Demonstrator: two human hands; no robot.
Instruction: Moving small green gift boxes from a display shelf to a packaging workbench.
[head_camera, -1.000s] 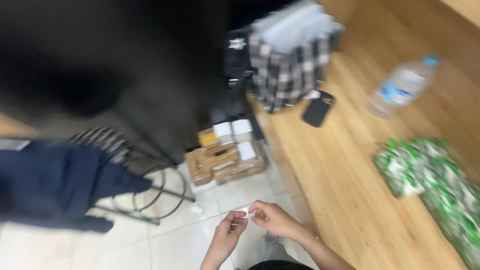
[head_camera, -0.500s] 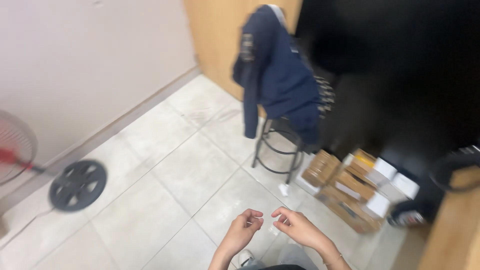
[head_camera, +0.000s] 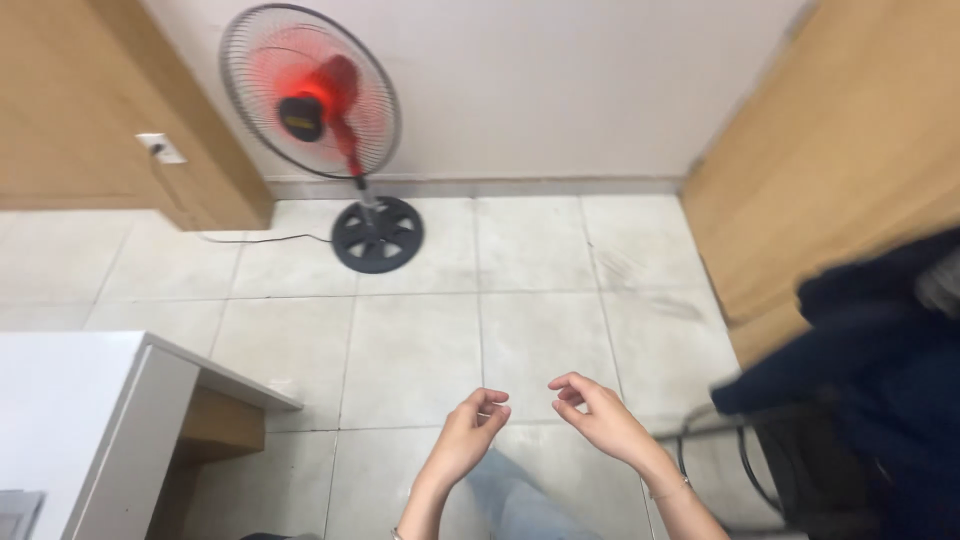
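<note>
My left hand (head_camera: 468, 437) and my right hand (head_camera: 598, 412) hover side by side above the pale tiled floor (head_camera: 420, 350), a small gap between them. Both have loosely curled fingers, and nothing shows in either. Below them, part of my leg in light jeans (head_camera: 510, 500) is visible. No object lies within reach of the hands.
A standing fan (head_camera: 312, 92) with red blades and a round black base (head_camera: 377, 236) stands by the wall, its cord (head_camera: 260, 238) running left toward a wall socket (head_camera: 160, 148). A white table (head_camera: 70, 410) fills the lower left. A dark jacket (head_camera: 880, 350) hangs over a black stool (head_camera: 730, 450) at right, beside wooden panels (head_camera: 830, 150).
The view has swung left, from the shelf and boxes past the stool to the fan. My hands, held together before, are now a little apart.
</note>
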